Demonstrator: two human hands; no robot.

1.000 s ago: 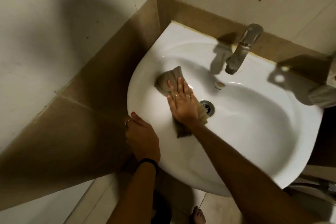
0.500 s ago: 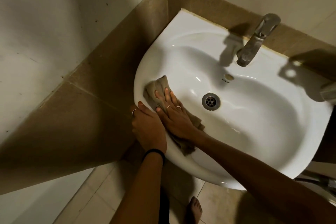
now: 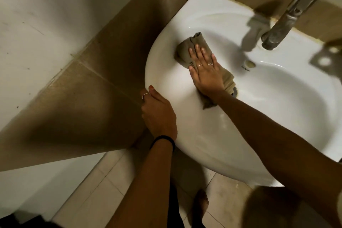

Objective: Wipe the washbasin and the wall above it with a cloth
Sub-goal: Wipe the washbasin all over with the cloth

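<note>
Cloth under flat right hand

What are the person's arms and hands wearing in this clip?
Both forearms are bare, no sleeves. The left hand has a thin ring on one finger and a black band at the wrist. The right hand wears two thin rings.
</note>
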